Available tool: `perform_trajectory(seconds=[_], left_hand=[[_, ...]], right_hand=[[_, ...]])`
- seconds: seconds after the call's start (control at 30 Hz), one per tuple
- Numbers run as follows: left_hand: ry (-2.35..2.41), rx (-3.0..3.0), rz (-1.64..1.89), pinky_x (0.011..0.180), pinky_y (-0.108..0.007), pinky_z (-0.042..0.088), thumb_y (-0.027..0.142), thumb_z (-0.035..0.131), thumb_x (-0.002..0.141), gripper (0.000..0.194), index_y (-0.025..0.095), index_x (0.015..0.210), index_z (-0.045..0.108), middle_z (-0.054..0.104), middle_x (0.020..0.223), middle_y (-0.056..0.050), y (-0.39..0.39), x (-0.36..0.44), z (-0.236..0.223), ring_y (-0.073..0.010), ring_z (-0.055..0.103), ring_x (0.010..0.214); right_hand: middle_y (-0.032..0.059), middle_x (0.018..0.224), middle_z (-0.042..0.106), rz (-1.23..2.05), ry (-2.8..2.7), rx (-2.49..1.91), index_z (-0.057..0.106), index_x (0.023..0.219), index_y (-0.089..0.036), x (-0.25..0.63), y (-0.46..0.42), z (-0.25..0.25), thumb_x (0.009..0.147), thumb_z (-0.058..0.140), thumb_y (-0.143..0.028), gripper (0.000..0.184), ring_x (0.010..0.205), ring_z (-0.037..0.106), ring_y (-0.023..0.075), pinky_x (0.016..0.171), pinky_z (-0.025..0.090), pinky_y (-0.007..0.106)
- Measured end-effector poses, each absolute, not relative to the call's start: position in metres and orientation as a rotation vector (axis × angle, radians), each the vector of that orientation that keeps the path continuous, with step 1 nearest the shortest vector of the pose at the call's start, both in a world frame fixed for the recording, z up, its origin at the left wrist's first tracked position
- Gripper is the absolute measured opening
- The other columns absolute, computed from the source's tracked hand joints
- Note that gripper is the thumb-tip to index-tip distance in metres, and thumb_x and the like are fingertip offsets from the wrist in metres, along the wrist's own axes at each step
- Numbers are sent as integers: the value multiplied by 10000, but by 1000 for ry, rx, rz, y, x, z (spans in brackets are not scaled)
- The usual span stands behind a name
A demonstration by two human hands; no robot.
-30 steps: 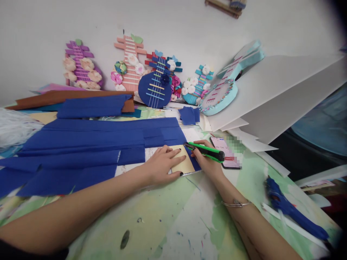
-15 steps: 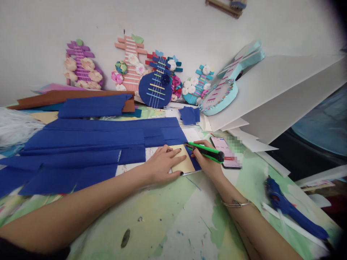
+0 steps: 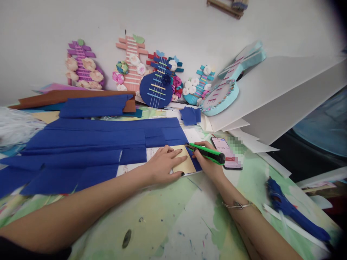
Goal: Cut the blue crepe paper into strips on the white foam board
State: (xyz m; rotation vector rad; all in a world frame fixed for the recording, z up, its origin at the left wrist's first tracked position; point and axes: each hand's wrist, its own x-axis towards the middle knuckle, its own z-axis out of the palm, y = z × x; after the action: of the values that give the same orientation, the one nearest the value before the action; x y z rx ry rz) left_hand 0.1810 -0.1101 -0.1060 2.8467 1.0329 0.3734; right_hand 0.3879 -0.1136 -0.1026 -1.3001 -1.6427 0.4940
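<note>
I have the left hand (image 3: 162,167) in view with its fingers spread, pressing a yellow card (image 3: 188,167) flat over blue paper (image 3: 197,165) near the table's front. The right hand (image 3: 210,168) pinches a green cutter (image 3: 209,155), its tip by the card's upper right corner; I can't tell whether the blade is into the paper. Blue shows beyond the card's right edge, so I judge this piece is not yet trimmed to the card. Small blue pieces (image 3: 190,115) lie farther back, which I take as finished cuts. Long blue sheets (image 3: 108,130) spread out to the left look like plenty of uncut stock.
</note>
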Motion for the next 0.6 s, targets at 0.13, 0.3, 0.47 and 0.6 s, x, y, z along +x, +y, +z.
perform_trajectory(seconds=[0.13, 0.3, 0.47, 0.6], left_hand=[[1025, 2847, 364, 940, -433, 333, 480, 440, 876, 544, 287, 1384, 408, 407, 1437, -79, -111, 181, -103, -295, 420, 1094], [1041, 2848, 348, 943, -443, 326, 493, 429, 876, 545, 285, 1380, 414, 415, 1432, -82, -111, 182, -102, -303, 419, 1094], [1037, 2840, 352, 945, -440, 324, 481, 435, 875, 543, 282, 1380, 417, 407, 1439, -80, -111, 182, -102, -299, 419, 1093], [1031, 2839, 352, 947, -439, 323, 482, 438, 874, 544, 278, 1379, 421, 407, 1437, -84, -111, 182, -102, -300, 414, 1093]], right_hand=[[30, 810, 699, 497, -1653, -1307, 609, 959, -218, 388, -114, -101, 784, 560, -287, 194, 718, 670, 206, 706, 520, 340], [30, 817, 696, 555, -1590, -1283, 594, 955, -225, 386, -116, -100, 788, 554, -302, 188, 691, 677, 201, 646, 523, 323], [33, 820, 696, 552, -1605, -1285, 588, 948, -222, 387, -116, -102, 786, 556, -308, 186, 688, 678, 201, 661, 524, 330], [27, 790, 697, 529, -1642, -1305, 594, 954, -227, 388, -115, -102, 782, 555, -291, 188, 685, 668, 201, 673, 520, 332]])
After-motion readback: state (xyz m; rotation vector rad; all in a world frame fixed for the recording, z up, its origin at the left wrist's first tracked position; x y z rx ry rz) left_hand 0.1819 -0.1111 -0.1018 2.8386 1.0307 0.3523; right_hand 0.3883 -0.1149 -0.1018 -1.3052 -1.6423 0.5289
